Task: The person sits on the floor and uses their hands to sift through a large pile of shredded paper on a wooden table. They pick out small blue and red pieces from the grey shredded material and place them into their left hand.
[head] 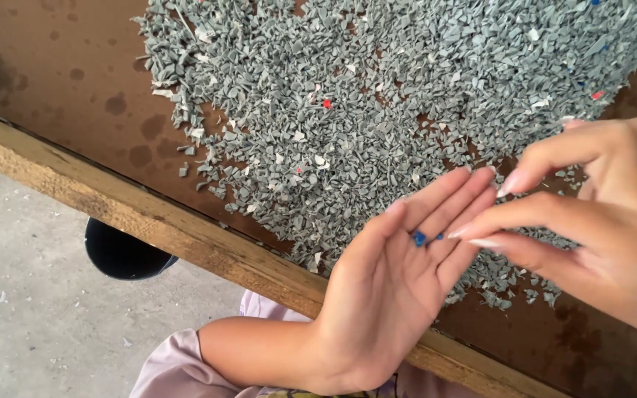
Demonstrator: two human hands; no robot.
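A: Where are the blue chips (419,238) found?

B: They are seen on the left hand (399,273), at the base of the fingers. Two are counted: a larger one, and a tiny one just beside it on the side of the right hand. No long axis can be made out on pieces so small.

A: How is that hand held?

B: It is held flat and open, palm up, fingers together and pointed toward the far right corner of the board (60,66). Nothing is gripped; the chips are merely carried.

A: And the right hand (599,221)?

B: It is brought in from the right, above the left fingers. Its thumb and fingers are narrowed to a near pinch, the long nail tips lying just beside the chips, on their right. Whether anything is pinched between them cannot be told. This hand is the nearer free one, and the chips lie to its left and slightly below.

A: What is spread around them?

B: One wide heap of grey flakes (377,96) is spread over the brown board, from its far edge down toward the near wooden edge (186,236). At least three red bits (326,104) are counted in it, plus blue specks near the far right corner.

A: Beyond the board?

B: One dark bucket (119,254) is seen under the near edge, on a concrete floor (31,324).
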